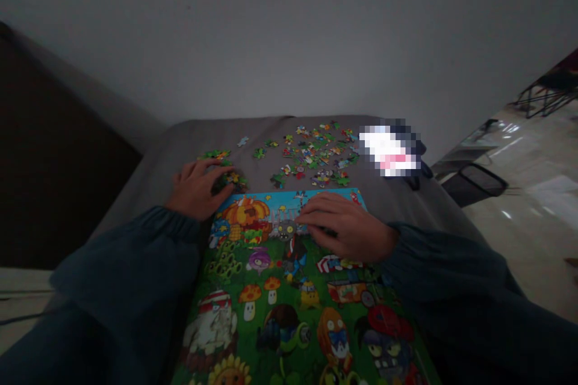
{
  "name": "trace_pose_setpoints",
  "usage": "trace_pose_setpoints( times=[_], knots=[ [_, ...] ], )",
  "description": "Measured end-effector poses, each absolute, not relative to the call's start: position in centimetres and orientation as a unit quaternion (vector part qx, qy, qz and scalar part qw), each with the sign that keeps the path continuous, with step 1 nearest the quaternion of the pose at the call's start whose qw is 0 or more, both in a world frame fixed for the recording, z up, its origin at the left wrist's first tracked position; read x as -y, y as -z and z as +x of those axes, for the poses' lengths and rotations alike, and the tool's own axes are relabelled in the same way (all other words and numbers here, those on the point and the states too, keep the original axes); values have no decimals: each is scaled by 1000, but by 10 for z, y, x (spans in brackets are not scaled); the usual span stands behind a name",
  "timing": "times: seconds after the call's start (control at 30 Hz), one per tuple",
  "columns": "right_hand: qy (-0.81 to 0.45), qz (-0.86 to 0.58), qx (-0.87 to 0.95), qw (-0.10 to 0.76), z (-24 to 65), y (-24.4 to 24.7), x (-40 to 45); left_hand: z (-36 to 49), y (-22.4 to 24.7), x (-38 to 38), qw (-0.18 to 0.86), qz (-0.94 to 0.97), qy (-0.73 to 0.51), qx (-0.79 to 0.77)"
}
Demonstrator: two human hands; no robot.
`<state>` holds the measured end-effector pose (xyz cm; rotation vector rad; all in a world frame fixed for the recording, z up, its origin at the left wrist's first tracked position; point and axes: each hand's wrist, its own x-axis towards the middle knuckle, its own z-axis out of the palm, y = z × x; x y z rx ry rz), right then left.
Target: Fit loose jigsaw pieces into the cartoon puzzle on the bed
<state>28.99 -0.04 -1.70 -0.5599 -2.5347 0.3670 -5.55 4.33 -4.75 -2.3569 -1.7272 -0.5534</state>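
A colorful cartoon puzzle sheet point(253, 325) with plants and zombies fills the lower middle of the head view. My left hand point(196, 187) rests at its far left corner, thumb and fingers apart around a small cluster of jigsaw pieces point(235, 179). More pieces point(217, 154) lie just beyond its fingers. Over the upper right part of the sheet is my right hand point(345, 225), its fingers bent and drawn together, tips near the grey zombie's head. Whatever those fingers may hold is hidden.
Many loose jigsaw pieces point(316, 150) are scattered on the grey cloth-covered table point(176, 138) beyond the sheet. A blurred-out bright object point(391, 150) lies at the far right. The wall point(280, 36) stands behind the table. A black-framed chair point(481, 183) is on the right.
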Motion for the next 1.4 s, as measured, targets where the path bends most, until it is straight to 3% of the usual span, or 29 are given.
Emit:
trace_pose_setpoints(
  times=[0.53,0.77,0.87,1.03,1.17,1.4],
  knots=[
    [-117,-215,927,284,295,13,-1,-50,34,-51,-4,-748,132,650],
    [-133,-212,924,290,297,11,-4,-39,4,-35,-131,-732,227,629],
    [-202,-230,901,306,292,3,4,-17,-12,-15,-187,-799,258,511],
    [-456,-262,811,257,279,-4,22,34,-15,27,-255,-899,215,284],
    [-544,-279,754,240,277,-5,27,49,-9,39,-270,-895,228,273],
    [-580,-287,741,181,282,-12,25,46,-3,38,-338,-868,206,299]
  ],
)
